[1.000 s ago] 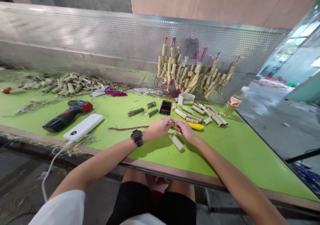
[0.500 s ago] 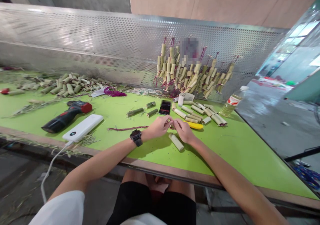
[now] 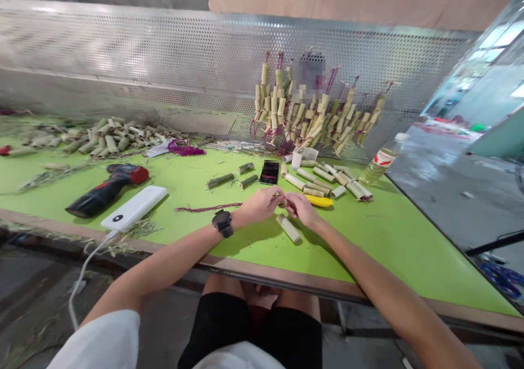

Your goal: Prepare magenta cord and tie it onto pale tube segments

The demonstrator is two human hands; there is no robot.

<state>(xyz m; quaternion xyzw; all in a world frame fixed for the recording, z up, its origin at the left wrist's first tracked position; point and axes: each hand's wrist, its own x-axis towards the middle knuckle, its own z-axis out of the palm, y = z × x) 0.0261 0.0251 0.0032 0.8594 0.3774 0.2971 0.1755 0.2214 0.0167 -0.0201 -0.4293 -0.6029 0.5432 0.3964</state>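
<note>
1. The left hand [image 3: 257,205] is pinching a red cord [image 3: 208,208]. Its fingers [image 3: 272,195] are clenching on the strand, and a black wristwatch [image 3: 223,222] is sitting on that wrist.
2. The right hand [image 3: 303,209] is meeting the left one tip to tip. Its fingers [image 3: 291,202] are also gripping the end of the cord (the exact hold is too small to make out).
3. The red cord is running out from under the left fingers and is lying slack on the green tabletop [image 3: 388,238], trailing away to their left.
4. A cut bamboo tube [image 3: 289,228] is lying just below the right fingers, beside the heel of that hand.
5. A yellow object [image 3: 320,201] is lying just beyond the right fingers, partly hidden by the hand.
6. A black phone [image 3: 270,172] and a row of loose bamboo tubes [image 3: 327,180] are lying farther beyond both sets of fingers.
7. A white power bank [image 3: 135,208] and a red-and-black drill [image 3: 104,189] are lying well to the left of the left fingers.
8. Strung bamboo bundles [image 3: 311,118] are hanging against the perforated metal panel [image 3: 143,69], far beyond the fingers. A plastic bottle [image 3: 382,159] is standing to their right.
</note>
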